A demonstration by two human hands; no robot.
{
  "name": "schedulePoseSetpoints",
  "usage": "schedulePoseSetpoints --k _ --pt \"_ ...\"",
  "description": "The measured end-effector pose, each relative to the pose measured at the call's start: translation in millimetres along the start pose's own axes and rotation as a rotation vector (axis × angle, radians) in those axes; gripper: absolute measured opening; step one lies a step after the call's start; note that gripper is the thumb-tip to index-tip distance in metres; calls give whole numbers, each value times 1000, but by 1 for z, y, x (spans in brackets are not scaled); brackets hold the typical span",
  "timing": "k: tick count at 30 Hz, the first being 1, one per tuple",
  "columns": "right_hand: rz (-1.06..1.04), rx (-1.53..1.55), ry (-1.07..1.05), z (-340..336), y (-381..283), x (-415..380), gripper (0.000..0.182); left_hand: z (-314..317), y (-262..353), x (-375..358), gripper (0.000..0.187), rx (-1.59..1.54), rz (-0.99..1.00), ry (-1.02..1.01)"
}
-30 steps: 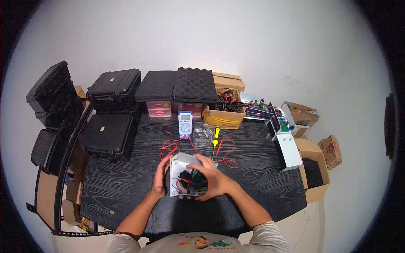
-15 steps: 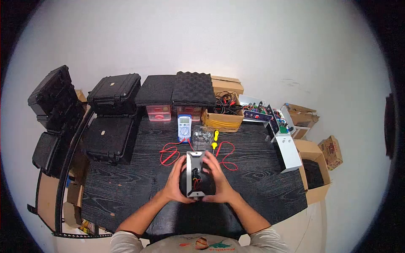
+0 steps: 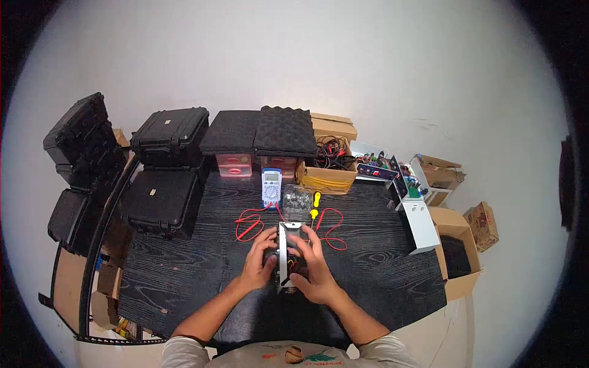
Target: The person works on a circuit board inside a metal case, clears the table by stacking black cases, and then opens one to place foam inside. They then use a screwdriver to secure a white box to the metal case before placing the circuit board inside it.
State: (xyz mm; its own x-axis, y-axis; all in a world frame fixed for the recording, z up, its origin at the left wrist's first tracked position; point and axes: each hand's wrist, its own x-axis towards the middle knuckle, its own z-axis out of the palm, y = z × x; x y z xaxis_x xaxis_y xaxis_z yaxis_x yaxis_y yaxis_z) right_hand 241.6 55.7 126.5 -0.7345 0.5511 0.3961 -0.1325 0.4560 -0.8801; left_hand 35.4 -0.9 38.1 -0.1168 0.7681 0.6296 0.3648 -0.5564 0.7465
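Observation:
A metal enclosure (image 3: 283, 257) with a silvery rim and an open side stands tilted between my two hands, and a few red and yellow wires show inside it. My left hand (image 3: 259, 264) grips its left side with curled fingers. My right hand (image 3: 313, 270) holds the right side, fingers at the upper edge and thumb near the lower end. Just beyond the enclosure lie a blue multimeter (image 3: 271, 189) with red leads (image 3: 250, 227), a clear box of small parts (image 3: 298, 201) and a yellow-handled screwdriver (image 3: 316, 200).
Black hard cases (image 3: 162, 199) stand at the left of the dark table (image 3: 202, 264). Foam-topped drawers (image 3: 235, 165) and a cardboard box of cables (image 3: 325, 178) line the back. Opened electronic units (image 3: 420, 227) sit at the right, beside cardboard boxes (image 3: 457, 276).
The enclosure has turned in my hands, so its open side now faces more to the right. My left fingers have curled in, and my right thumb has moved up onto its lower part.

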Motion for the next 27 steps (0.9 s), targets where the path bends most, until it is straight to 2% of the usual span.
schedulePoseSetpoints --k 1,4,8,17,23,27 --pt "-11 -1 -1 0 0 1 78 -1 3 1 29 88 23 -2" --pt "-12 -42 -13 0 0 0 77 -1 8 3 24 145 64 19" --pt "-75 -196 -30 -3 -1 4 77 -5 7 5 22 218 68 -15" --pt "-108 -244 -30 -4 -4 6 70 -5 9 11 17 315 59 -23" --pt "23 -87 -75 -6 -15 8 76 -3 -4 6 20 299 76 -12" --pt "-15 -75 -52 -5 -11 7 77 -9 4 12 18 331 89 -63"
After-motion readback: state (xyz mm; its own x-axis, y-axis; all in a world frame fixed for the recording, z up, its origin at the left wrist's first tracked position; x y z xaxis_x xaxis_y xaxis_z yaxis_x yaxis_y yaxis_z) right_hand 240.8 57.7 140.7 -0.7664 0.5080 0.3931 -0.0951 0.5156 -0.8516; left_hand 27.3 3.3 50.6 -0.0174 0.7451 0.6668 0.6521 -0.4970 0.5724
